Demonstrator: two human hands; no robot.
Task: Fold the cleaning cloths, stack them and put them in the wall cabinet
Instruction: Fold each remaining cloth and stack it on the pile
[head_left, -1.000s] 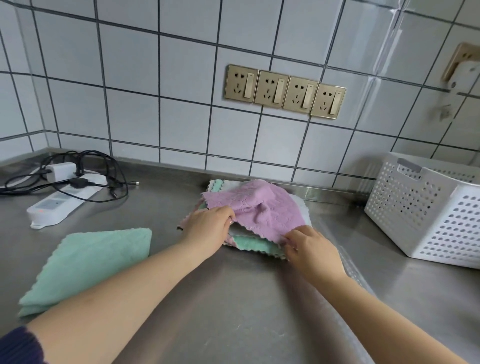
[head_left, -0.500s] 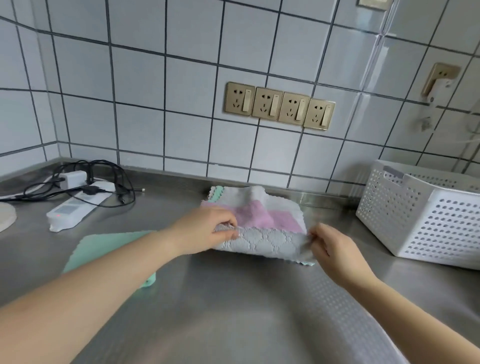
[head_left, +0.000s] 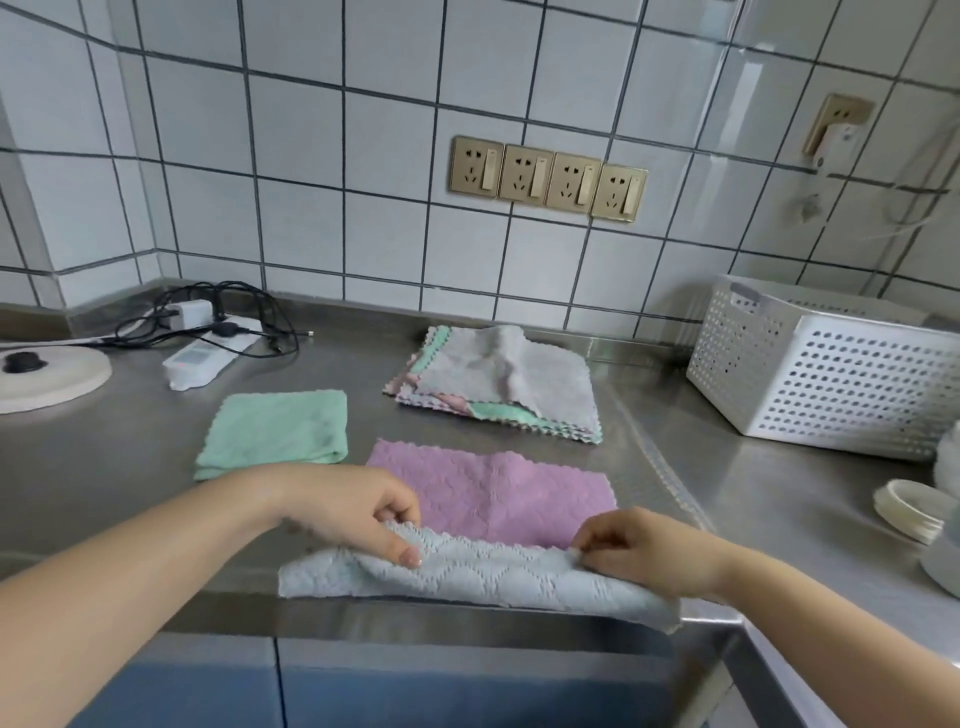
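Observation:
A pink cloth with a pale grey-blue underside (head_left: 493, 499) lies at the front edge of the steel counter, its near edge turned up so the grey-blue side shows. My left hand (head_left: 358, 512) pinches that edge at its left part. My right hand (head_left: 634, 548) pinches it at the right. A folded green cloth (head_left: 275, 431) lies to the left of it. Behind, near the wall, sits a loose pile of several unfolded cloths (head_left: 498, 382), grey on top. No wall cabinet is in view.
A white perforated basket (head_left: 826, 379) stands at the right. A power strip with black cables (head_left: 208, 348) and a round white lid (head_left: 47, 374) lie at the back left. White jar items (head_left: 909, 512) sit at the far right. Wall sockets (head_left: 548, 179) sit above the counter.
Both hands lifted the pink cloth off the pile and drew it toward the counter's front edge, where it now lies spread. The view has tilted down and back.

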